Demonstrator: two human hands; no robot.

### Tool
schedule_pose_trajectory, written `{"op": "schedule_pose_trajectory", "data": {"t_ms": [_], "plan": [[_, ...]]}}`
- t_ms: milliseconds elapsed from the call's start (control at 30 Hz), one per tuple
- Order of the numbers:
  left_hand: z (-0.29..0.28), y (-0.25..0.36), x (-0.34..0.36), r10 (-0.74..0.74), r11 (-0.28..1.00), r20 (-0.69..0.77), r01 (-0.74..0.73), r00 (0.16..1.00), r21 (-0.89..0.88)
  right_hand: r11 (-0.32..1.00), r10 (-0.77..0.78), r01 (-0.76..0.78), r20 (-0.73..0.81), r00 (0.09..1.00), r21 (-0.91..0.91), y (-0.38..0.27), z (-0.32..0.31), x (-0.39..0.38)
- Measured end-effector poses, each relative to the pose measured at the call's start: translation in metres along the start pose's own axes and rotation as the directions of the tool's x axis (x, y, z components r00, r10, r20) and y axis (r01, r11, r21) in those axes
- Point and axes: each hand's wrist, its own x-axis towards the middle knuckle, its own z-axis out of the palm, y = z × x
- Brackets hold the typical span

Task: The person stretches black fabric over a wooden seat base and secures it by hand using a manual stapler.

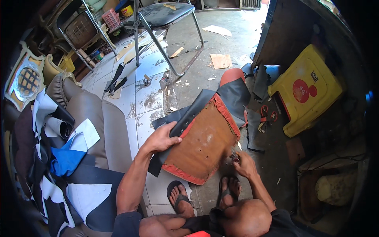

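A brown board panel (203,138) with a gathered red cover (227,112) folded over its edges is tilted in front of me. My left hand (162,137) is closed on its left edge, gripping the panel together with a sheet of black vinyl (233,94) that lies beneath and beyond it. At the panel's lower right edge, my right hand (245,164) is closed round a small metal hand tool (232,157), whose exact kind is too blurred to make out. A rounded red piece (232,76) shows at the far end of the vinyl.
Red-handled scissors (268,113) lie on the floor to the right, near a tipped yellow plastic stool (310,91). A folding chair (167,16) stands ahead. On the left, a brown sofa (89,118) carries black and white vinyl scraps (89,197). Offcuts litter the floor.
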Motion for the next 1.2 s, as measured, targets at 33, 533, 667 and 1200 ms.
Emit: {"op": "schedule_pose_trajectory", "data": {"t_ms": [33, 533, 667, 1200], "plan": [[-0.002, 0.003, 0.004, -0.003, 0.999, -0.004, 0.004, 1.000, 0.038, 0.991, 0.103, -0.103, -0.009, 0.995, -0.079, 0.023, 0.009, -0.015], [0.003, 0.091, -0.008, 0.007, 0.822, 0.047, -0.032, 0.999, 0.569, 0.673, -0.720, 0.701, -0.425, 0.549, -0.235, -0.193, -0.060, 0.100], [0.004, 0.083, -0.013, 0.065, 0.835, 0.014, -0.062, 0.998, 0.546, 0.627, -0.760, 0.726, -0.428, 0.490, -0.282, -0.196, -0.054, 0.102], [0.085, 0.050, -0.082, 0.420, 0.597, 0.032, -0.303, 0.907, 0.743, 0.990, 0.045, -0.036, 0.063, 0.997, -0.136, -0.053, -0.095, 0.027]]}}
